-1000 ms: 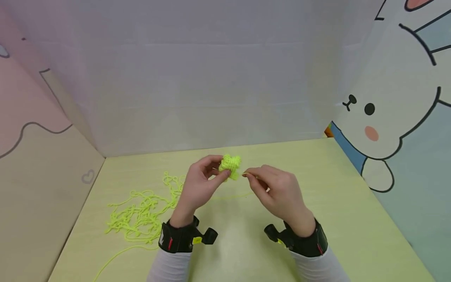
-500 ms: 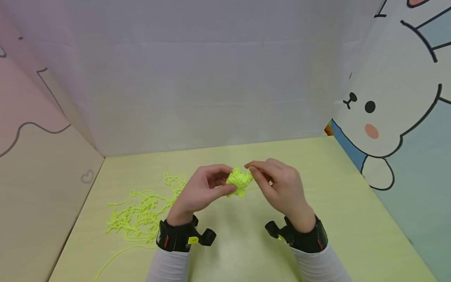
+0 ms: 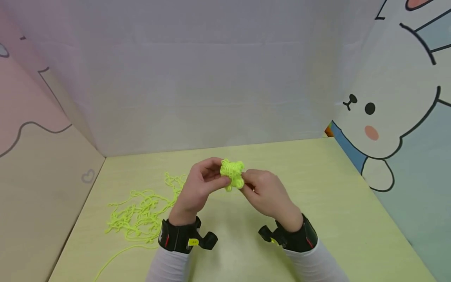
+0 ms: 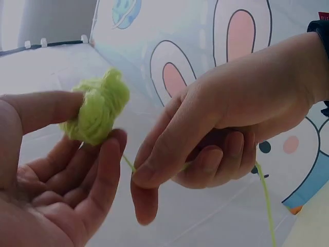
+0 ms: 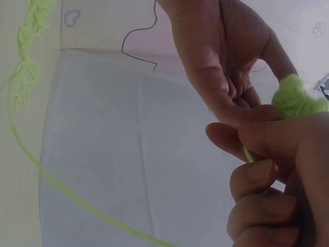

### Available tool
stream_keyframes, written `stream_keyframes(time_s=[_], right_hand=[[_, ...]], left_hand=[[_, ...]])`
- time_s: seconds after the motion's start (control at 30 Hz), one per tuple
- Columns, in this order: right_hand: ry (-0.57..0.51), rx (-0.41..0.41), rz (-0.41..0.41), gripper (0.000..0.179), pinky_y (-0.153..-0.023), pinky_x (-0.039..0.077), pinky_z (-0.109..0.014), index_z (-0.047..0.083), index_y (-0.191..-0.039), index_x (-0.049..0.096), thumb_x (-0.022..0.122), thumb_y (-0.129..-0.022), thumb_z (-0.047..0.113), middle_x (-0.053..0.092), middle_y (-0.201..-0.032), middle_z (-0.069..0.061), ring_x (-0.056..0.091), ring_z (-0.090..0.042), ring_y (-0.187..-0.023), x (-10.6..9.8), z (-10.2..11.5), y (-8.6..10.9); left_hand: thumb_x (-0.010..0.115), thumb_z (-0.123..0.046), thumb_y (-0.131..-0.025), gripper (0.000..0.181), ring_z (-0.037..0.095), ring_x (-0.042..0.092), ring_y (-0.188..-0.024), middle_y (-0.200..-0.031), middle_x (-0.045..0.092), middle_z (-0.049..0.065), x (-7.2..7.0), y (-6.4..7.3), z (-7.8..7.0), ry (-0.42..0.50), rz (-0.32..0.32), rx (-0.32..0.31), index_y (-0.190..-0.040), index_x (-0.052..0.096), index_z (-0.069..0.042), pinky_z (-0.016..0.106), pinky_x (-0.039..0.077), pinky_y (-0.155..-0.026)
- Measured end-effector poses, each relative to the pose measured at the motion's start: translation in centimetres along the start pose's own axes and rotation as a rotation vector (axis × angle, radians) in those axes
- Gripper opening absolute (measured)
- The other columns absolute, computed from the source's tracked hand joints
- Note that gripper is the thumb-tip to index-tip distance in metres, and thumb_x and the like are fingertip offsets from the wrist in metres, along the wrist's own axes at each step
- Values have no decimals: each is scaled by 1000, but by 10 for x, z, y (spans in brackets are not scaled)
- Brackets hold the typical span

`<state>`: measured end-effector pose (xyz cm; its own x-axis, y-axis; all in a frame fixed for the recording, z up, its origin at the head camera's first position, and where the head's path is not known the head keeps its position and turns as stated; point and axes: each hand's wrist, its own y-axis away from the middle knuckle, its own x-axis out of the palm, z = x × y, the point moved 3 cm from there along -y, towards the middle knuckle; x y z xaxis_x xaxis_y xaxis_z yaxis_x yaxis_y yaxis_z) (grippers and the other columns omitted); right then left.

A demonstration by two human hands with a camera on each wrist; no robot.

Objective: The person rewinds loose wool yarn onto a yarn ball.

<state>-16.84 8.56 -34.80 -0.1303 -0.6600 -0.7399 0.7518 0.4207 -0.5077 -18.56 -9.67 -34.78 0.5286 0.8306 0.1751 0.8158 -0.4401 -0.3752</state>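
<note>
Your left hand (image 3: 195, 189) pinches a lumpy neon-yellow ball of wound yarn (image 3: 231, 170) at its two o'clock, while your right hand (image 3: 270, 194), at the ball's four o'clock, pinches the thin neon-yellow strand (image 4: 267, 203). The ball looks light and squashy, best held gently across the middle; a loose neon-yellow yarn tangle (image 3: 142, 210) lies at eight o'clock on the pale-yellow tabletop (image 3: 352, 231).

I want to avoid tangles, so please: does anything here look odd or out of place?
The loose yarn on the left of the table lies in messy, crossing loops and may be tangled. The wound bundle in the left grip looks undamaged.
</note>
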Motion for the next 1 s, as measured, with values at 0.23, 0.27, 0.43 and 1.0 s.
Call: stream_keyframes(time_s=[0.23, 0.27, 0.43, 1.0], right_hand=[[41, -38, 85, 11, -48, 39, -24, 23, -93, 75, 64, -97, 25, 54, -65, 15, 41, -3, -52, 9, 11, 2], [47, -48, 97, 12, -48, 39, -23, 22, -94, 75, 64, -97, 24, 57, -68, 15, 42, -2, -53, 10, 12, 2], [73, -97, 118, 13, -49, 42, -21, 21, -94, 73, 61, -98, 20, 66, -79, 14, 45, 0, -57, 9, 18, 4], [104, -192, -207, 12, -43, 46, -26, 12, -96, 72, 66, -96, 22, 59, -79, 3, 47, -7, -57, -18, 15, 3]], left_hand=[[71, -2, -90, 24, 20, 60, -85, -98, 65, 5, -5, -3, 7, -64, -281, 2, -112, 63, -1, 23, 57, -75], [72, -2, -89, 25, 21, 60, -84, -97, 65, 6, -4, -4, 8, -78, -306, 11, -113, 63, 1, 23, 57, -75], [74, -5, -88, 28, 28, 63, -85, -101, 64, 12, -4, -7, 10, -198, -367, 65, -113, 64, 2, 23, 57, -75], [75, -7, -88, 20, 18, 66, -83, -96, 69, 7, 9, -6, 11, -472, -200, 58, -107, 70, -4, 34, 61, -72]])
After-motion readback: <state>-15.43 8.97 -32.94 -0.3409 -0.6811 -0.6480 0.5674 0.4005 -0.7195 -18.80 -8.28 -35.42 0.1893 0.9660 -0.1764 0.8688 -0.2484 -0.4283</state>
